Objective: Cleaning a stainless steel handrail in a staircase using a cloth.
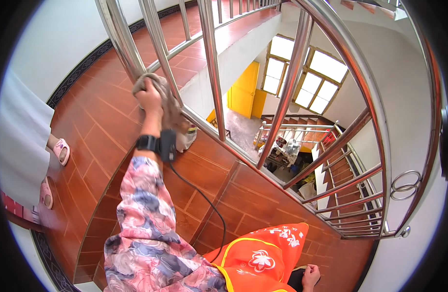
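Note:
My left hand (pixel 150 96) is closed round a greyish-brown cloth (pixel 171 104), pressed against the lower end of a thick steel railing post (pixel 121 44). The cloth wraps partly around the post and hangs down beside the thinner bars. A black strap with a small dark device (pixel 168 145) sits on my left wrist, and a black cable (pixel 204 194) runs from it toward my body. At the lower right, my right hand (pixel 310 277) is low beside my orange apron (pixel 263 253), its fingers curled, with no object visible in them.
Steel railings curve along a red-brown tiled stair (pixel 209 170). Beyond them, a stairwell drops to a lower floor with a yellow door (pixel 243 92), windows (pixel 321 73) and piled items (pixel 285 148). Another person in pink slippers (pixel 62 152) stands at the left.

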Tool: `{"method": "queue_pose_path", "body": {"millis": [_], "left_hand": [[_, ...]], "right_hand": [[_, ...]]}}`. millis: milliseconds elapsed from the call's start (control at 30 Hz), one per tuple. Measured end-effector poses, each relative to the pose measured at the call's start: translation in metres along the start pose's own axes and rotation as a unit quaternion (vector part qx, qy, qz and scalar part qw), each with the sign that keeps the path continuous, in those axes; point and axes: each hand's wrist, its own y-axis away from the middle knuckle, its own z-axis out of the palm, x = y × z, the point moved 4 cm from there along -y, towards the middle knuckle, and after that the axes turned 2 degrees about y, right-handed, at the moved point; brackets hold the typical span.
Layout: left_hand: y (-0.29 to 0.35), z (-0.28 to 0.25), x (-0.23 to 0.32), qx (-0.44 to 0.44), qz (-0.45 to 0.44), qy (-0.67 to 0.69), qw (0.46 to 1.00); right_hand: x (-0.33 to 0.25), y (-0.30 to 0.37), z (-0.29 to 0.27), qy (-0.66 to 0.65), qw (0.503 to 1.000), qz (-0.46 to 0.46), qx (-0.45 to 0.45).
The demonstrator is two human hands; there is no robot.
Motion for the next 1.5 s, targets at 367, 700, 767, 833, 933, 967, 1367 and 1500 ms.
{"method": "queue_pose_path", "body": {"millis": [367, 700, 767, 833, 933, 967, 1367, 1500], "left_hand": [[0.015, 0.013, -0.022, -0.086, -0.136, 0.236, 0.958], [0.145, 0.028, -0.083, -0.086, -0.362, 0.289, 0.882], [0.158, 0.012, -0.083, -0.094, -0.342, 0.182, 0.917], [0.154, -0.013, -0.054, -0.213, -0.292, -0.130, 0.923], [0.128, -0.016, 0.034, -0.169, -0.168, 0.008, 0.971], [0.112, -0.010, 0.064, -0.117, -0.061, 0.078, 0.988], [0.014, 0.085, 0.144, 0.079, 0.420, -0.213, 0.879], [0.049, 0.043, 0.094, -0.046, 0.393, -0.222, 0.891]], "right_hand": [[-0.045, 0.005, 0.002, 0.140, 0.988, -0.042, 0.046], [-0.091, -0.017, -0.014, 0.068, 0.986, -0.108, -0.110], [-0.149, -0.036, -0.030, 0.005, 0.978, -0.208, -0.023], [-0.222, -0.053, -0.062, -0.048, 0.970, -0.236, 0.019], [-0.309, -0.069, -0.120, -0.068, 0.954, -0.279, 0.084], [-0.332, -0.075, -0.137, -0.044, 0.937, -0.318, 0.135], [-0.453, -0.124, -0.130, -0.028, 0.912, -0.379, 0.151], [-0.449, -0.130, -0.121, 0.009, 0.893, -0.388, 0.226]]}}
